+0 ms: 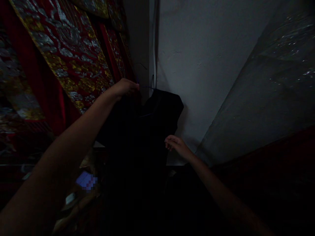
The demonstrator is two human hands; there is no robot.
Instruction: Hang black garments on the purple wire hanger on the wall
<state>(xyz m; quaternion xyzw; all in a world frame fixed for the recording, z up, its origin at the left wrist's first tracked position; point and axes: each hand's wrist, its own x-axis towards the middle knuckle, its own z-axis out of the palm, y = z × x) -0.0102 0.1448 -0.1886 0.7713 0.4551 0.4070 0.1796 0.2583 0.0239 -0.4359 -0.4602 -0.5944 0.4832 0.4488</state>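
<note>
A black garment (162, 111) hangs against the pale wall, its shoulder and neckline showing faintly in the dark. At its upper left, my left hand (125, 87) is closed in a pinch on the shoulder area. A thin bluish line, perhaps part of a hanger, runs from those fingertips toward the other shoulder. My right hand (175, 143) is lower, by the garment's right edge, with fingers curled together. Whether they grip the cloth is too dark to make out. The lower part of the garment merges into black shadow.
Red cloth with gold and silver embroidery (81, 55) hangs at the left. Behind the garment stands a pale wall (197, 65) with a vertical cable (154, 42). Clear plastic sheeting (265, 85) covers the right side. A bluish-purple item (85, 179) lies among clutter at lower left.
</note>
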